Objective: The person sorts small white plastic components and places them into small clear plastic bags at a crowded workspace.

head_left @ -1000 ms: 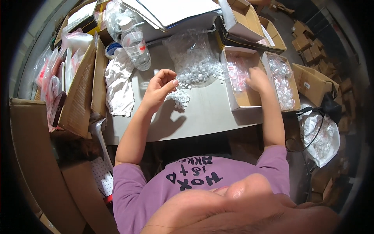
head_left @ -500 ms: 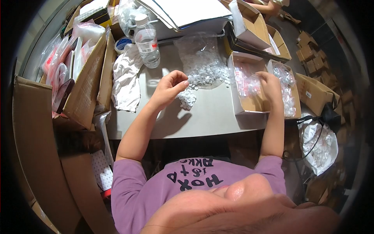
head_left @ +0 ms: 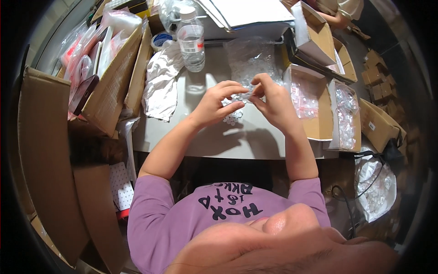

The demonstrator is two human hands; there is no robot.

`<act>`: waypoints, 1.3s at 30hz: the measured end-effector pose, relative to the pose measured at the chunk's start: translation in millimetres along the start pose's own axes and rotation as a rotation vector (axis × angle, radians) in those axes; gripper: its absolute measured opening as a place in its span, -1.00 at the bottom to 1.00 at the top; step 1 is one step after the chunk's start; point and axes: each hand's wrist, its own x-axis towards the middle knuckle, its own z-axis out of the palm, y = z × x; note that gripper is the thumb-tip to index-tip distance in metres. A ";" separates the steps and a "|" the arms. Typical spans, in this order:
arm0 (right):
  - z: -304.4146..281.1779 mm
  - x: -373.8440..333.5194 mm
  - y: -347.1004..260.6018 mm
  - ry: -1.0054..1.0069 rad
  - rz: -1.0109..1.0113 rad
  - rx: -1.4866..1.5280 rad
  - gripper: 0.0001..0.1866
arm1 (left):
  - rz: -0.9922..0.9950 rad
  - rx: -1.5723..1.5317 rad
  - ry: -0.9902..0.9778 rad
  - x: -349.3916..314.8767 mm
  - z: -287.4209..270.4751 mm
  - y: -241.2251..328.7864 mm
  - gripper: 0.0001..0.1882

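Note:
Above the table, my two hands are close together. My right hand [head_left: 277, 104] pinches what looks like a small clear plastic bag [head_left: 244, 97] between thumb and fingers. My left hand [head_left: 213, 105] faces it from the left, thumb and fingers apart near the bag's edge; whether they touch it is hard to see. Below the hands lies a small pile of whitish discs [head_left: 233, 118], partly covered by them. Behind them a large clear bag [head_left: 250, 52] of similar pieces rests on the table. A white-sided cardboard box [head_left: 319, 131] with small clear, red-lined bags [head_left: 304, 98] stands right of my right hand.
A water bottle [head_left: 190, 43] stands behind my left hand, beside a crumpled white cloth [head_left: 162, 84]. Cardboard boxes [head_left: 109, 75] with plastic bags line the left. Another box holds filled clear bags [head_left: 345, 116] at right. Papers [head_left: 248, 13] lie at the back. Another person's arm [head_left: 336, 20] shows far right.
My right hand has come out of the white-sided box, moving left to meet my left hand, with a small clear bag in it. My left hand's fingers have spread. The view has shifted slightly.

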 end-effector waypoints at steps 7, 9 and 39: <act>23.2 -1.5 16.7 -0.095 0.158 0.137 -0.69 | -0.056 0.105 0.038 0.2 -6.6 -9.0 -0.88; 28.3 -6.1 32.1 -0.238 -0.023 -0.192 -0.68 | -0.134 0.084 0.128 0.0 -8.3 -11.7 -0.90; 33.5 -17.9 34.7 -0.424 0.050 -0.210 -0.80 | -0.316 -0.127 0.225 -4.1 -23.7 -15.0 -0.93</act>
